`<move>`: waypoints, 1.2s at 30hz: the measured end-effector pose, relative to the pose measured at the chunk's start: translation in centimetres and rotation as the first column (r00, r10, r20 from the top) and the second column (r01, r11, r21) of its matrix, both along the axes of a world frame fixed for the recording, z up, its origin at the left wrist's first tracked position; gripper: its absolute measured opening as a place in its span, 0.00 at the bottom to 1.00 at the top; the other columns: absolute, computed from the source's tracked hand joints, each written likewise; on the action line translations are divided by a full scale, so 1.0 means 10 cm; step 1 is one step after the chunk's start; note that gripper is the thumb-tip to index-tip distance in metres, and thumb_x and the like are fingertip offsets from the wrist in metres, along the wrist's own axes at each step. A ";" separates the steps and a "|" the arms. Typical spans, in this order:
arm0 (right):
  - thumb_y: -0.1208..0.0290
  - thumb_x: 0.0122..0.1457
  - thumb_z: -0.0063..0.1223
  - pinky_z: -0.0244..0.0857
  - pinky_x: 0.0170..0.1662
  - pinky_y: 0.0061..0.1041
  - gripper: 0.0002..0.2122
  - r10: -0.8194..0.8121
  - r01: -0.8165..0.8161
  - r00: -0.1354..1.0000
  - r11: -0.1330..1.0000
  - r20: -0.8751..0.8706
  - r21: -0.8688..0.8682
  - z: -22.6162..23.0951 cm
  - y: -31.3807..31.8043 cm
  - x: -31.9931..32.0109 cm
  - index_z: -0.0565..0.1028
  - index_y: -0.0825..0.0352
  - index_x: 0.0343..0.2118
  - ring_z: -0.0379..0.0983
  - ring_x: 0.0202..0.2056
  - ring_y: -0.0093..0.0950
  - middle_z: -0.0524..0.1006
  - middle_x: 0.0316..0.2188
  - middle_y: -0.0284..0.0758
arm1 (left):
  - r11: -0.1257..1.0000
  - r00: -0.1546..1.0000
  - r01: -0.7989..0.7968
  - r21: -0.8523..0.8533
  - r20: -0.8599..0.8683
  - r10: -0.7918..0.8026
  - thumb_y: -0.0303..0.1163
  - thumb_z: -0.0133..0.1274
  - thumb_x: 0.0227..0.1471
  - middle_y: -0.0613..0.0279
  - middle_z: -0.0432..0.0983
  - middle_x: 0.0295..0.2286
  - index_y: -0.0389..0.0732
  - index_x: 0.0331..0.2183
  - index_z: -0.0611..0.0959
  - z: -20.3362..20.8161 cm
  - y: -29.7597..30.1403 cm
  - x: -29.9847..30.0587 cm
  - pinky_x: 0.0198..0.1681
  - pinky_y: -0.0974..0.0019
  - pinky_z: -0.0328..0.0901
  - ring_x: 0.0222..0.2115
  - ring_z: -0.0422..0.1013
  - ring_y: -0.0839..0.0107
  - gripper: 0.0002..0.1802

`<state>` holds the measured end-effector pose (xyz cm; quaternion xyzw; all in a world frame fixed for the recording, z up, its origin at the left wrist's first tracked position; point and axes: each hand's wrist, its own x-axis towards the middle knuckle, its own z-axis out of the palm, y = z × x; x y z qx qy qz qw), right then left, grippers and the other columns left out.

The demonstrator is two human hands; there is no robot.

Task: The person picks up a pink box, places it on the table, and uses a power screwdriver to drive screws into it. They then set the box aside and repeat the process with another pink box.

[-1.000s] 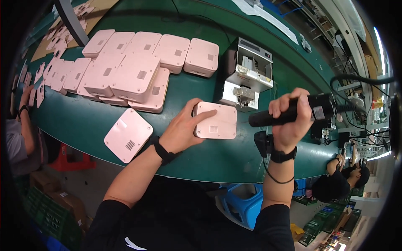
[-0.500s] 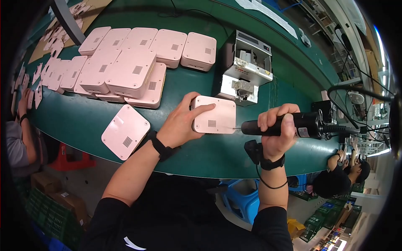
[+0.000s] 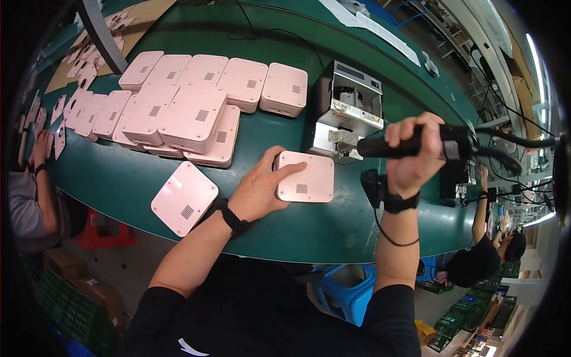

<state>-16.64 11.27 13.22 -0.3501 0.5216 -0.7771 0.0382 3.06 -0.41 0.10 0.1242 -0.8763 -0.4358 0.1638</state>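
Observation:
My left hand (image 3: 260, 189) grips a pale pink, rounded-square plastic case (image 3: 315, 174) by its left side, thumb and fingers at its edges and the index finger lying across the top. The case lies on the bench with its vent slots and corner screw holes facing up. Wrapped in my right hand (image 3: 415, 156) is a black electric screwdriver (image 3: 376, 146), held level above the bench. Its front end is beside the metal front of a screw feeder (image 3: 322, 126); I cannot make out the bit. Left of my left forearm lies another pale pink case part (image 3: 184, 196).
Several similar cases (image 3: 193, 119) are stacked at the back left. A grey post (image 3: 102, 35) rises behind them. The screwdriver's cable (image 3: 505, 159) runs off right. Co-workers' arms (image 3: 44, 199) show at the far left and right. A blue stool (image 3: 348, 291) stands below the bench edge.
My right hand has lifted the screwdriver up and away from the case, toward the screw feeder. My left hand keeps its hold on the case. The whole view has shifted slightly.

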 end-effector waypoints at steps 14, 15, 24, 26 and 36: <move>0.58 0.62 0.45 0.62 0.26 0.28 0.14 0.267 -0.278 0.952 0.959 0.151 0.058 -0.09 0.33 0.59 0.65 0.65 0.37 0.62 0.17 0.25 0.66 0.20 0.34 | 1.000 1.000 -0.014 0.010 -0.019 0.014 0.25 0.68 0.32 0.52 0.59 0.54 0.55 0.52 0.78 -0.05 -0.02 -0.01 0.54 0.59 0.67 0.50 0.69 0.51 0.40; 0.58 0.62 0.45 0.62 0.26 0.28 0.14 0.267 -0.279 0.953 0.958 0.147 0.067 -0.12 0.33 0.61 0.64 0.65 0.37 0.63 0.17 0.25 0.67 0.19 0.34 | 1.000 1.000 -0.014 0.012 -0.018 0.014 0.25 0.68 0.32 0.52 0.59 0.54 0.55 0.52 0.78 -0.06 -0.02 -0.01 0.54 0.59 0.67 0.50 0.69 0.51 0.40; 0.59 0.59 0.50 0.62 0.25 0.28 0.14 0.326 -0.336 0.938 0.939 0.119 0.077 -0.34 0.29 0.74 0.64 0.65 0.35 0.63 0.17 0.25 0.67 0.18 0.34 | 1.000 0.999 -0.023 0.010 -0.042 0.023 0.23 0.70 0.29 0.54 0.59 0.54 0.55 0.52 0.78 -0.10 -0.01 -0.02 0.53 0.59 0.68 0.50 0.69 0.52 0.42; 0.59 0.59 0.51 0.62 0.25 0.28 0.14 0.327 -0.336 0.939 0.939 0.108 0.076 -0.34 0.28 0.75 0.64 0.65 0.35 0.63 0.17 0.25 0.67 0.18 0.34 | 1.000 0.999 -0.027 0.015 -0.044 0.027 0.22 0.70 0.29 0.54 0.59 0.54 0.56 0.52 0.78 -0.09 -0.01 -0.02 0.53 0.59 0.68 0.50 0.69 0.52 0.42; 0.61 0.62 0.46 0.62 0.27 0.29 0.11 0.189 -0.189 0.982 0.980 -0.005 -0.057 0.03 0.25 0.29 0.66 0.65 0.37 0.63 0.18 0.25 0.67 0.19 0.33 | 1.000 1.000 -0.021 0.017 -0.022 0.022 0.23 0.69 0.30 0.54 0.59 0.54 0.57 0.52 0.78 -0.09 0.00 0.00 0.53 0.59 0.68 0.50 0.68 0.51 0.42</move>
